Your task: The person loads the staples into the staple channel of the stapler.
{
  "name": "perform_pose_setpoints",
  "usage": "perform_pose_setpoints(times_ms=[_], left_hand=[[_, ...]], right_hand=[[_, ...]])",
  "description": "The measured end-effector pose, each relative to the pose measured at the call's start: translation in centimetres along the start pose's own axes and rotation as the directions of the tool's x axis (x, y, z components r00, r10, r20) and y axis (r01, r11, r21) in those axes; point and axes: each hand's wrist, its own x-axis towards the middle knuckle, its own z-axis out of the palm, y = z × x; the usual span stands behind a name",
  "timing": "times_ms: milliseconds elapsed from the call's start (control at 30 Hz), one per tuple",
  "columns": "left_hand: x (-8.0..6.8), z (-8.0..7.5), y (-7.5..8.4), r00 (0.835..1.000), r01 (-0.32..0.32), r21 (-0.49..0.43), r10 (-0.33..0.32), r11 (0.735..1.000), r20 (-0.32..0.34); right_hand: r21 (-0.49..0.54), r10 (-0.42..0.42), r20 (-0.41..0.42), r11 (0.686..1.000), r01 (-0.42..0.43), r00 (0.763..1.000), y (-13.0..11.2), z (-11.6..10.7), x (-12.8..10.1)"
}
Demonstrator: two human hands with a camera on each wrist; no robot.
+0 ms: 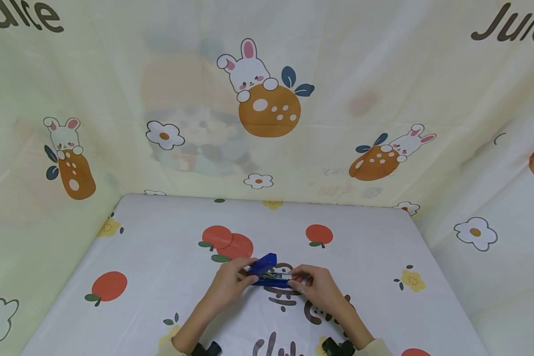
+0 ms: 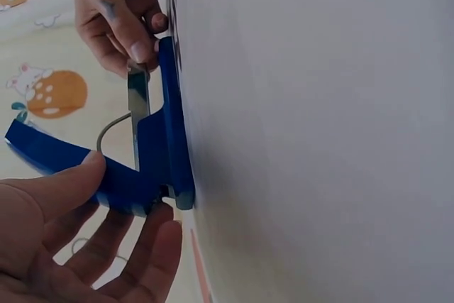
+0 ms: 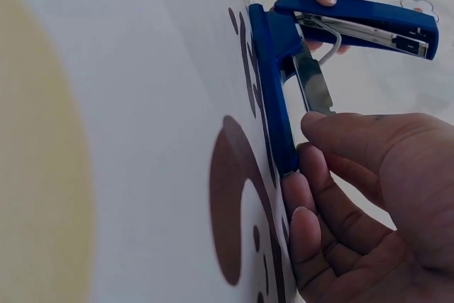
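A table (image 1: 160, 247) under a fruit-print cloth bears a blue stapler (image 1: 267, 272), swung open, lying between both sets of fingertips. The left hand (image 1: 231, 282) reaches in palm-down, thumb and curled fingers pinching the raised lid at the hinge end. The right hand (image 1: 316, 287) pinches the metal staple rail (image 3: 312, 83) at the front end, its lower fingers against the base.

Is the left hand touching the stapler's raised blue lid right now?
Touching. The left wrist view shows the left hand's thumb pressed on the stapler's raised lid, fingers beneath the hinge end; the head view agrees.
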Motion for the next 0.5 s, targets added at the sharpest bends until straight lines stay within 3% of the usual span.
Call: perform_pose_setpoints(times_ms=[500], left_hand=[[0.15, 0.18, 0.37, 1.0, -0.003, 0.041, 0.003, 0.999, -0.008]], right_hand=[[0.01, 0.002, -0.002, 1.0, -0.002, 1.0, -0.02, -0.02, 0.05]])
